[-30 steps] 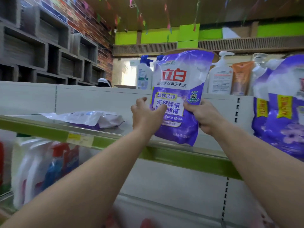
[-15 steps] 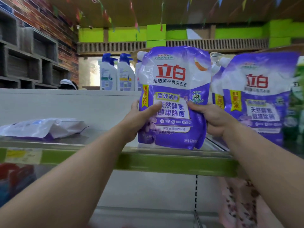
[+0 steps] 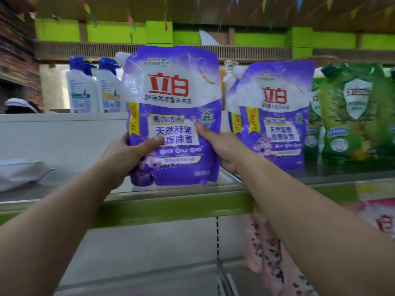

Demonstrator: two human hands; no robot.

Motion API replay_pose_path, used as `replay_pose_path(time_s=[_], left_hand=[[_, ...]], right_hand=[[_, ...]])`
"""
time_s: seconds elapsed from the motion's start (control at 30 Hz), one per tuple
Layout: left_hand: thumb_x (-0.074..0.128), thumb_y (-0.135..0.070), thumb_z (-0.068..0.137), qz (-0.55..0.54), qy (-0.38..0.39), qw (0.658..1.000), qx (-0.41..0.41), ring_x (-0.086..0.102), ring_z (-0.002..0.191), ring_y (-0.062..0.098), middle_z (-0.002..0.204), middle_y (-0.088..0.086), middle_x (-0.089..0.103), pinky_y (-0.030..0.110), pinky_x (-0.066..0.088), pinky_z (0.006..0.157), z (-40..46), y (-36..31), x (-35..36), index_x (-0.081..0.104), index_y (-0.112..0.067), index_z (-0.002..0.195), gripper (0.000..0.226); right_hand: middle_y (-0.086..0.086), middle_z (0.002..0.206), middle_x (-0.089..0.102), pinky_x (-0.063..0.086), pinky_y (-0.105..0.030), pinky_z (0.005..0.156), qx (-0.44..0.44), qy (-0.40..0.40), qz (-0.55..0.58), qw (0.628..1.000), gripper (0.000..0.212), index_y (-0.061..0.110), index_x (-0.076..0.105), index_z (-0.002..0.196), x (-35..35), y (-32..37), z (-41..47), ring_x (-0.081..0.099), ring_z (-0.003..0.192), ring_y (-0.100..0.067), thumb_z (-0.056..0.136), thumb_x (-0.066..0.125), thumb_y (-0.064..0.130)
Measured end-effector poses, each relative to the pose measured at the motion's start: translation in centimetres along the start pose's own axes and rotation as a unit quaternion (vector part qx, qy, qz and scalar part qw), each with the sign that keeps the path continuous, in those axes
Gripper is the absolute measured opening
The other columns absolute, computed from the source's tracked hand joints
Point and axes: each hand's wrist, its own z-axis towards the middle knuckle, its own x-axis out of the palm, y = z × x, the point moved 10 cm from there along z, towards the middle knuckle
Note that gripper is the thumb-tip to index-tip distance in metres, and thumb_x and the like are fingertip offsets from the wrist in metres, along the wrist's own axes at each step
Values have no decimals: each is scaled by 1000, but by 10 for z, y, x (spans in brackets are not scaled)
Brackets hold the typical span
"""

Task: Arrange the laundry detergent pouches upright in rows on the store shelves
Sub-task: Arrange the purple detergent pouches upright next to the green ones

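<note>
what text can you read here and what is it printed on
"立白" on the held purple pouch
"超洁薰衣香洗衣液" under that brand
"高效洁净" on its yellow band
"天然酵素 健康除菌" on its white panel
"立白" on the standing purple pouch
Green pouch, white bottles, the shelf tag: too blurred to read

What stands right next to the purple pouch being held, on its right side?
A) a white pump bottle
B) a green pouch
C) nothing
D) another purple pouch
D: both hands, left and right, hold the purple pouch, and a second purple pouch stands upright just to its right.
</note>
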Motion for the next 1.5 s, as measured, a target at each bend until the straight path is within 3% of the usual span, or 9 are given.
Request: replay_pose_path(time_s=[0.2,0.33,0.43,0.63,0.87,1.07,1.17,1.37,1.5], left_hand=[[70,-62,45,81,8,994,-67,70,56,12,73,-5,74,25,53,44,-10,11,-2,61,-22,94,64],[83,-69,18,128,41,988,-80,71,61,13,80,-2,75,25,53,46,-23,4,3,60,-24,95,93],[92,-48,23,159,25,984,-73,70,77,17,101,-1,66,29,54,50,-26,2,2,42,-20,111,105],[85,-41,35,194,-29,978,-65,60,83,14,97,-6,54,28,49,51,-25,-3,10,28,-20,116,101],[88,-38,43,188,-39,981,-23,60,89,16,99,-6,55,36,53,74,-24,-13,80,31,-19,112,92],[89,-43,44,183,-32,982,24,60,97,19,109,-3,58,44,53,86,-25,-24,157,33,-20,109,89],[90,-43,45,181,-29,982,37,60,98,19,110,-3,58,40,51,87,-24,-25,190,34,-19,109,88],[90,-46,45,189,-9,982,25,57,104,21,119,0,56,37,48,90,-16,-11,240,32,-17,111,92],[88,-51,44,218,18,976,11,56,109,24,125,3,54,43,47,94,-8,-3,260,26,-15,116,101]], right_hand=[[0,96,74,56,-43,82,63,-18,-111,992,67,15,63,110,-2,-4,-20,71,85,-19,68,67,66],[1,95,71,56,-27,53,43,15,-172,984,69,16,51,111,7,3,-29,71,74,-15,58,86,43],[1,103,65,56,-29,57,27,12,-230,973,80,17,42,114,7,3,-33,67,84,-15,54,90,38],[1,99,64,57,-41,79,-3,-21,-239,971,57,19,48,99,-14,9,-34,65,88,-18,60,88,32],[9,84,62,41,-6,42,-37,-27,-237,971,35,17,56,100,-83,33,-47,56,65,2,75,79,21],[-2,103,67,54,-28,76,-57,-81,-253,962,35,10,60,107,-159,55,-66,65,85,-16,77,77,18],[-7,108,68,52,-25,71,-66,-92,-255,960,37,6,60,115,-188,64,-72,65,85,-17,81,72,15],[-13,113,66,53,-46,85,-48,-123,-238,962,21,12,58,107,-235,60,-71,65,96,-29,87,65,15],[-11,110,66,55,-37,73,-35,-133,-199,970,20,16,54,110,-253,44,-59,66,89,-26,91,60,15]])
